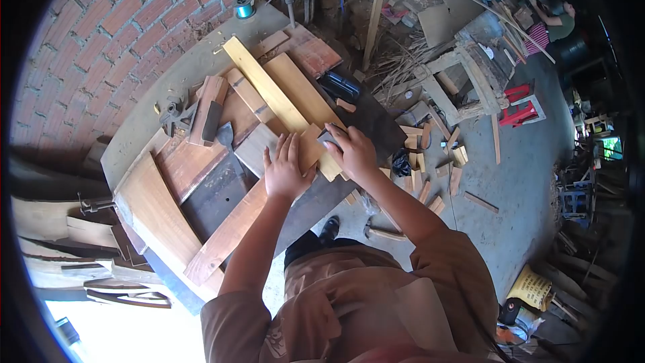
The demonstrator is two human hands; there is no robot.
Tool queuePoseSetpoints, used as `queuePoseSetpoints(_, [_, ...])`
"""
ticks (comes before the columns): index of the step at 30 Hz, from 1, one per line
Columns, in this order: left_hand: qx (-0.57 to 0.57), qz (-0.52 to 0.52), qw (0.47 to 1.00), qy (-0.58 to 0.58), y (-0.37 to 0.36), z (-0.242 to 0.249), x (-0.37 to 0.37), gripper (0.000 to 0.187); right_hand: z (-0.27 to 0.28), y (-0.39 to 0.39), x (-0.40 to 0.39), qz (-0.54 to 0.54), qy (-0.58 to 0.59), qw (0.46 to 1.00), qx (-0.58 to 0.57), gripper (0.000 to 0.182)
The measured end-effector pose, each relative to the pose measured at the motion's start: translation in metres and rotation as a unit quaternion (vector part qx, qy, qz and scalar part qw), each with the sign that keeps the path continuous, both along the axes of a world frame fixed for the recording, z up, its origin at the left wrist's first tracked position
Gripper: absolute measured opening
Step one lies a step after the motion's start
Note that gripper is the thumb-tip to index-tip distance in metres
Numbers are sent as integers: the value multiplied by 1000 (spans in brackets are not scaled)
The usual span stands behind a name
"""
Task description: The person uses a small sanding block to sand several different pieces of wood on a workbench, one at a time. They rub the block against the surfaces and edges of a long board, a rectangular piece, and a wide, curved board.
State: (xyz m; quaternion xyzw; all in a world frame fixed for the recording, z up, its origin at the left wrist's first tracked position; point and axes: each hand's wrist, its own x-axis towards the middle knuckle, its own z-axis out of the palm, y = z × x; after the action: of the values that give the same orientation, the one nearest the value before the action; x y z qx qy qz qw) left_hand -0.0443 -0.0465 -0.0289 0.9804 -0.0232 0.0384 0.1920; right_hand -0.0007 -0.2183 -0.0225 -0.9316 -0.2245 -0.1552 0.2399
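My left hand lies with fingers stretched out on a short wooden piece and the end of a reddish plank. Just right of it, my right hand is closed, thumb and fingers around a small dark object whose kind I cannot make out. That object rests against the short wooden piece. Beneath runs a long pale yellow wood strip, beside a wider brown board. A greyish wooden block sits left of my left hand, near a dark flat blade-like tool.
The workbench bears several boards, a spool of blue line and a metal clamp. A brick wall stands behind. Offcuts litter the floor at right, near a red-and-white object. Another person is far right.
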Motion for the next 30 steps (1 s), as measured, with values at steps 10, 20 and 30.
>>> queuePoseSetpoints(10, [9, 0, 1000, 4, -2, 0, -3, 75, -2, 23, 31, -5, -82, 996, 18, 35])
queuePoseSetpoints(20, [7, 5, 1000, 12, -2, 1, -2, 75, 12, 47, 52, 20, -22, 1000, 9, 35])
queuePoseSetpoints(30, [1, 3, 1000, -8, -1, -2, -2, 75, 1, -8, 11, 8, 107, 992, 59, 37])
